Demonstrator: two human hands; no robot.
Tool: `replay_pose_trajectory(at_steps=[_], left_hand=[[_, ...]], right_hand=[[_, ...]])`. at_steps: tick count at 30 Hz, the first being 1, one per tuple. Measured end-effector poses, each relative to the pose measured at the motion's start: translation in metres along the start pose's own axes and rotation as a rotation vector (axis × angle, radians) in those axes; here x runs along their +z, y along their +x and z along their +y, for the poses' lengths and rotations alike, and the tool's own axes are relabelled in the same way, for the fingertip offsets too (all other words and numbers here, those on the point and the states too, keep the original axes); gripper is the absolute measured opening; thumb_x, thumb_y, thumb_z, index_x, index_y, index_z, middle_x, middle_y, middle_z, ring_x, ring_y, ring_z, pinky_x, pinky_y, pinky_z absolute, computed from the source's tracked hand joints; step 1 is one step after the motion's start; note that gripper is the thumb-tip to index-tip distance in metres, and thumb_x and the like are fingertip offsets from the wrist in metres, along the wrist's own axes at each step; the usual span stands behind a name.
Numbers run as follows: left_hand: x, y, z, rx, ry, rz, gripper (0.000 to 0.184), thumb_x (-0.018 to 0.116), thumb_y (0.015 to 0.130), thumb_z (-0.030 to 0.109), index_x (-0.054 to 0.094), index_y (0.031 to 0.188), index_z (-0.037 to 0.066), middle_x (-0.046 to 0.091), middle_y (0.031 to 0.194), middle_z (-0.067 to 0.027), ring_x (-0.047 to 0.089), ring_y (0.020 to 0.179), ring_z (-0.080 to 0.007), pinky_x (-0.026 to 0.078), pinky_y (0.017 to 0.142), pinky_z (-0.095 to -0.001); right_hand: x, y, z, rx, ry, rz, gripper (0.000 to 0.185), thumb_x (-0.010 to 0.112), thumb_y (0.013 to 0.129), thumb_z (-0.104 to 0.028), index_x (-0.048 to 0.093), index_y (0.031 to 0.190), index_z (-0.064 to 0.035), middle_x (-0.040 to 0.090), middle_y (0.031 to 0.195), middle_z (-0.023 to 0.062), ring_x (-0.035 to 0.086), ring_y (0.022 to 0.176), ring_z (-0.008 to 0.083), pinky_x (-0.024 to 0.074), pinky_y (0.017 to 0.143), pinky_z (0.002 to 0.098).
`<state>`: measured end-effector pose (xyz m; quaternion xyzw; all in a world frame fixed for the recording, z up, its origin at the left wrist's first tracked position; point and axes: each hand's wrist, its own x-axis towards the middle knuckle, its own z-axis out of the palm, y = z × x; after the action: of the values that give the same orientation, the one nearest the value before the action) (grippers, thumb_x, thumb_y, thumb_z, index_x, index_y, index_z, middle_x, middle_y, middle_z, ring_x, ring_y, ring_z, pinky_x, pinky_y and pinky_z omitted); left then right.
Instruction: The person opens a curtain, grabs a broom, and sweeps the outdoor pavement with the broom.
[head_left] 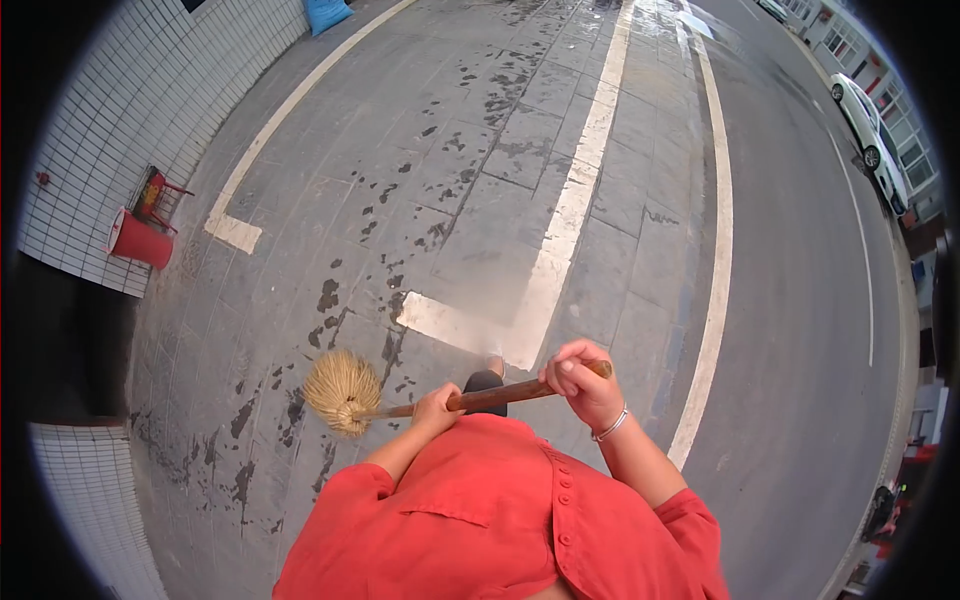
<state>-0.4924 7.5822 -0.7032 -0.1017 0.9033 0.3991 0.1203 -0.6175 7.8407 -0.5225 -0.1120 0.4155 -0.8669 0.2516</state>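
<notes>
on wet-spotted grey paving point(400, 200), the left hand point(436, 411) grips the mop's point(343, 392) mid-handle, likely supporting it, and the right hand point(583, 380) clasps its end, perhaps for steering.

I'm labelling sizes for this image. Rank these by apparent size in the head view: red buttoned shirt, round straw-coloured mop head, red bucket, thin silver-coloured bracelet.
1. Red buttoned shirt
2. Round straw-coloured mop head
3. Red bucket
4. Thin silver-coloured bracelet

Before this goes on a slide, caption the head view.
Left hand and right hand hold a mop over dark-spotted grey paving.
</notes>
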Motion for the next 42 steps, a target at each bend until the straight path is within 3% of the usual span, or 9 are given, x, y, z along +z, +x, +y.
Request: replay_pose_trajectory(at_steps=[8, 14, 19, 24, 29, 32, 35, 38, 42], left_hand=[[-0.042, 0.115, 0.018, -0.027, -0.131, 0.040, 0.018, 0.071, 0.076, 0.018, 0.065, 0.094, 0.018, 0.068, 0.081, -0.0106, 0.066, 0.077, -0.0320, 0.051, 0.065, -0.0412], [-0.076, 0.269, 0.176, 0.561, -0.279, 0.034, 0.027, 0.071, 0.070, 0.008, 0.064, 0.095, 0.015, 0.067, 0.081, -0.0060, 0.065, 0.077, -0.0281, 0.051, 0.069, -0.0385], [-0.065, 0.400, 0.218, 0.721, -0.269, 0.200, 0.019, 0.069, 0.075, 0.011, 0.063, 0.093, 0.014, 0.066, 0.078, -0.0028, 0.065, 0.078, -0.0245, 0.047, 0.075, -0.0354], [-0.086, 0.469, 0.197, 0.840, -0.184, 0.178, 0.021, 0.071, 0.075, 0.013, 0.060, 0.092, 0.013, 0.066, 0.080, -0.0011, 0.064, 0.077, -0.0237, 0.046, 0.082, -0.0384], [-0.162, 0.406, 0.262, 1.017, -0.229, 0.321, 0.025, 0.074, 0.070, 0.013, 0.056, 0.087, 0.012, 0.061, 0.074, -0.0012, 0.061, 0.073, -0.0227, 0.045, 0.087, -0.0383], [-0.195, 0.365, 0.261, 1.085, -0.282, 0.331, 0.025, 0.074, 0.066, 0.011, 0.057, 0.085, 0.011, 0.057, 0.069, -0.0027, 0.059, 0.069, -0.0230, 0.046, 0.084, -0.0369], [-0.201, 0.358, 0.223, 0.930, -0.255, 0.412, 0.022, 0.072, 0.067, 0.011, 0.057, 0.084, 0.010, 0.057, 0.069, -0.0040, 0.059, 0.068, -0.0248, 0.047, 0.075, -0.0375], [-0.202, 0.373, 0.141, 0.540, -0.130, 0.490, 0.022, 0.071, 0.068, 0.012, 0.058, 0.086, 0.012, 0.059, 0.071, -0.0063, 0.059, 0.068, -0.0275, 0.047, 0.067, -0.0382], [-0.151, 0.362, 0.000, -0.134, -0.066, 0.452, 0.017, 0.069, 0.072, 0.010, 0.063, 0.087, 0.013, 0.065, 0.080, -0.0075, 0.063, 0.083, -0.0310, 0.048, 0.071, -0.0426]], right_hand=[[-0.007, 0.151, -0.048, 0.055, -0.066, -0.034, 0.011, 0.052, 0.092, -0.007, 0.061, 0.097, -0.0086, 0.039, 0.055, -0.0036, 0.040, 0.051, 0.0102, 0.0460, 0.073, 0.0351], [0.034, 0.207, -0.213, -0.365, -0.376, 0.031, 0.001, 0.052, 0.090, -0.007, 0.051, 0.090, -0.0078, 0.033, 0.048, -0.0061, 0.032, 0.040, 0.0076, 0.0425, 0.061, 0.0330], [0.071, 0.237, -0.198, -0.457, -0.871, -0.009, 0.015, 0.052, 0.075, 0.009, 0.056, 0.077, -0.0053, 0.051, 0.054, 0.0029, 0.047, 0.046, 0.0154, 0.0490, 0.066, 0.0365], [0.078, 0.290, -0.171, -0.394, -1.382, -0.627, 0.031, 0.063, 0.063, 0.003, 0.070, 0.092, -0.0079, 0.049, 0.060, 0.0008, 0.055, 0.057, 0.0179, 0.0537, 0.075, 0.0347], [0.118, 0.297, -0.273, -0.624, -0.855, -0.896, 0.011, 0.061, 0.074, 0.001, 0.063, 0.078, -0.0087, 0.052, 0.054, 0.0019, 0.052, 0.046, 0.0141, 0.0489, 0.050, 0.0302], [0.116, 0.316, -0.279, -0.915, -0.261, -0.922, 0.013, 0.067, 0.074, -0.006, 0.066, 0.085, -0.0129, 0.047, 0.049, -0.0029, 0.048, 0.042, 0.0096, 0.0492, 0.053, 0.0268], [0.049, 0.357, -0.289, -0.627, 0.104, -1.011, 0.015, 0.059, 0.078, 0.002, 0.065, 0.091, -0.0026, 0.055, 0.046, 0.0001, 0.052, 0.036, 0.0100, 0.0516, 0.045, 0.0238], [0.008, 0.437, -0.229, -0.300, -0.119, -0.645, 0.029, 0.052, 0.084, 0.003, 0.059, 0.112, -0.0041, 0.047, 0.046, -0.0001, 0.045, 0.037, 0.0129, 0.0490, 0.047, 0.0323], [-0.050, 0.487, -0.074, 0.266, -0.210, -0.613, 0.011, 0.054, 0.093, -0.002, 0.061, 0.100, 0.0022, 0.060, 0.078, 0.0071, 0.052, 0.067, 0.0124, 0.0463, 0.067, 0.0298]])
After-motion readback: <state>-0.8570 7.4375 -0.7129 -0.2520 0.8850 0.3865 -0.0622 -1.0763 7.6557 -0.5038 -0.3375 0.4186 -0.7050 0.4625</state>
